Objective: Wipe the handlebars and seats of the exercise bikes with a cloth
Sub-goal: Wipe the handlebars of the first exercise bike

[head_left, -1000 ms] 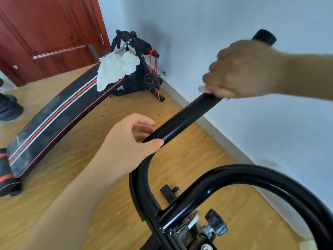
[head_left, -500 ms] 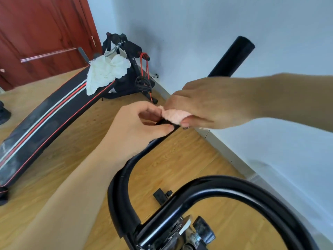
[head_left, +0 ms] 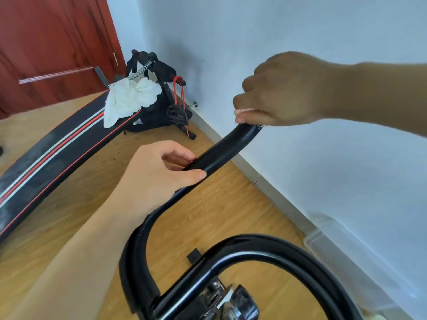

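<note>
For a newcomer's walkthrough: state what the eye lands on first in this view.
The curved black handlebar sweeps up through the middle, with the left hand gripping it midway and the right hand closed over its upper end, a pale cloth peeping from under it. Behind, at upper left, a crumpled white rag lies on a black, red-striped bench near the red door.

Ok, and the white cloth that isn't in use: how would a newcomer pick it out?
Start at the red-brown door at far left. Before it a black bench with red and white stripes slopes up toward the wall; the white cloth lies crumpled on its raised end. It is loose and spread out, unlike the pinkish cloth pinched in the right hand on the handlebar.
</note>
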